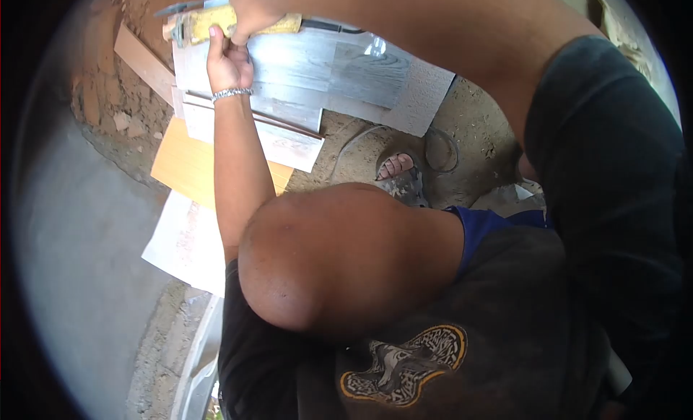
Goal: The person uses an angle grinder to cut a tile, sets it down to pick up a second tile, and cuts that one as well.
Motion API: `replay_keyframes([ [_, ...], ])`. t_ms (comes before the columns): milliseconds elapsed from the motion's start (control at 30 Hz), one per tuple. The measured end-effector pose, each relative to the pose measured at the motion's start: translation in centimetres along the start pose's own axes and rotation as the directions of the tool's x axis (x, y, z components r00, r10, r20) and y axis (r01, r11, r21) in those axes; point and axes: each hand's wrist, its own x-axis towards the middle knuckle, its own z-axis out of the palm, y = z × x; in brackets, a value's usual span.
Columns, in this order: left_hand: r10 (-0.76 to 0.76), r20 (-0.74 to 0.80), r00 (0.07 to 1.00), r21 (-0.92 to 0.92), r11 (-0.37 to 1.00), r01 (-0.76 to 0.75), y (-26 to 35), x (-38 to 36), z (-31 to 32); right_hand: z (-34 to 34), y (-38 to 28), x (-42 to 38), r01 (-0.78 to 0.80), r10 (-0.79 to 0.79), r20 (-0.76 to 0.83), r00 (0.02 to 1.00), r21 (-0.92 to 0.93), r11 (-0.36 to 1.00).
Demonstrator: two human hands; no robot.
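dusty ground point(473, 156) spreads beyond our bent knee point(289, 268) and foot point(395, 166), under smooth grey wood-grain boards point(364, 73) that likely give flat backing. over their far end, our right hand point(253, 12) is closed around the scuffed yellow grinder point(209, 24), perhaps to control its weight, while our left hand point(234, 67), palm up, sets its thumb against the body for support; whether its fingers grip, we cannot tell.
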Motion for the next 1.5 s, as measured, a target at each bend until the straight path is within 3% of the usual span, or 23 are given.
replay_keyframes([
  [100,0.003,-0.032,0.999,-0.033,0.999,-0.004,-0.1,-0.3,0.6,-2.3,-0.8,-0.7,0.030,-0.032,-0.067,0.997,-0.021,0.999],
  [467,-0.001,-0.003,1.000,-0.021,1.000,0.000,0.1,-0.1,0.6,-1.7,-1.4,-2.0,0.111,-0.117,-0.038,0.992,-0.145,0.983],
  [1067,0.015,0.018,1.000,-0.007,1.000,-0.015,-0.1,-0.5,0.8,0.0,-2.0,-4.4,0.110,-0.137,-0.373,0.918,-0.093,0.990],
  [1133,0.006,0.011,1.000,-0.005,1.000,-0.006,-0.2,-0.7,0.8,-1.7,-1.2,-2.0,0.098,-0.105,-0.034,0.994,-0.146,0.984],
  [1500,0.013,-0.006,1.000,-0.019,1.000,-0.014,-0.4,-0.6,0.7,-2.7,-2.4,-1.3,0.012,0.007,0.105,0.994,-0.177,0.984],
])
